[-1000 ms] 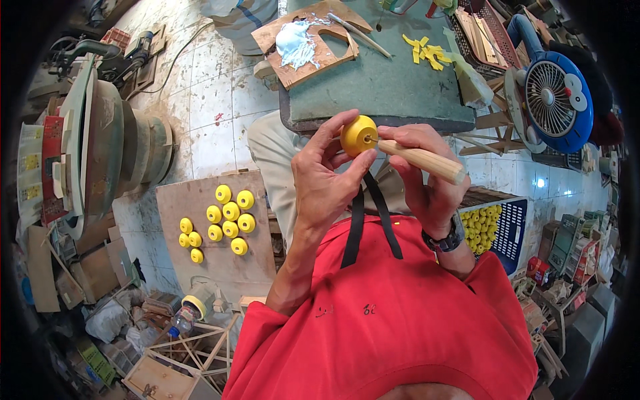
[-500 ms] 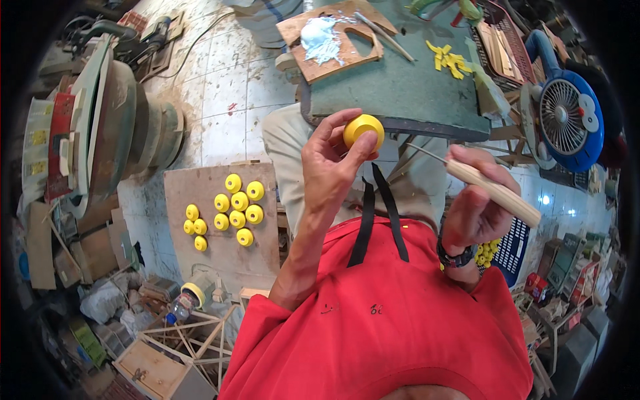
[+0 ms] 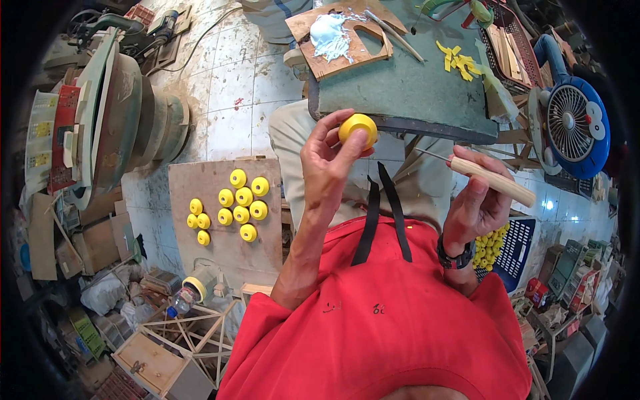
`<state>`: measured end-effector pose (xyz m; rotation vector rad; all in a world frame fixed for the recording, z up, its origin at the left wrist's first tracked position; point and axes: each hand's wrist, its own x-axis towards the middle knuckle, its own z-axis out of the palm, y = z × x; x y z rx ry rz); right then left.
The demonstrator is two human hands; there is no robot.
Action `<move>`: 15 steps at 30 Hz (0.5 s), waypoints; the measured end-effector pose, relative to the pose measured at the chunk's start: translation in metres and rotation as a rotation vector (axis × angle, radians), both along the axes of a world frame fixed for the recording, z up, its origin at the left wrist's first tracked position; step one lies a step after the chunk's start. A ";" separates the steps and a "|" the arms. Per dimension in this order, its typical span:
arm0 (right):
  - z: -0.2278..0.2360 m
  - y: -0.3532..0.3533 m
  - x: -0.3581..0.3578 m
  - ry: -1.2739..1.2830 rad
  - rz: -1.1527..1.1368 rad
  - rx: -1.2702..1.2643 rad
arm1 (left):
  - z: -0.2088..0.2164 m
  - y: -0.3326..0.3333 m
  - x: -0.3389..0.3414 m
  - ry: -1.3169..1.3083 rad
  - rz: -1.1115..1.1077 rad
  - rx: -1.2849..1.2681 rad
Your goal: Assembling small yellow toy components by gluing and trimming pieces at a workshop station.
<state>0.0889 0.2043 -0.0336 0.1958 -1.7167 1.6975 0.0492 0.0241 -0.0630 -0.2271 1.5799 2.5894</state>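
While left hand [image 3: 327, 167] pinches yellow wheel [image 3: 358, 127], right hand [image 3: 475, 200] grips awl [image 3: 490, 181].

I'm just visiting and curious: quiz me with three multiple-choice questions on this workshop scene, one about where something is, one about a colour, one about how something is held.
1. Where do the loose yellow wheels lie?
A. on a wooden board
B. on the green table
C. in the fan

2. What colour is the fan's housing?
A. red
B. blue
C. white

3. How is the wooden-handled tool placed?
A. lying on the floor
B. pushed into the wheel
C. held clear of the wheel

Answers:
1 A, the yellow wheels sit on the wooden board.
2 B, the fan is blue.
3 C, the right hand holds the tool apart from the wheel in the left hand.
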 end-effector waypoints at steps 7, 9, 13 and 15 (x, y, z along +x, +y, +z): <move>-0.001 0.008 0.001 -0.085 0.030 -0.200 | -0.002 0.015 -0.013 0.171 0.047 -0.205; -0.003 0.011 -0.001 -0.096 -0.020 -0.127 | -0.004 0.020 -0.023 0.208 0.010 -0.242; -0.008 0.020 -0.006 -0.226 -0.015 -0.400 | -0.019 0.031 -0.053 0.681 0.009 -0.809; -0.011 0.024 -0.007 -0.223 0.032 -0.496 | -0.028 0.035 -0.063 0.810 -0.045 -0.888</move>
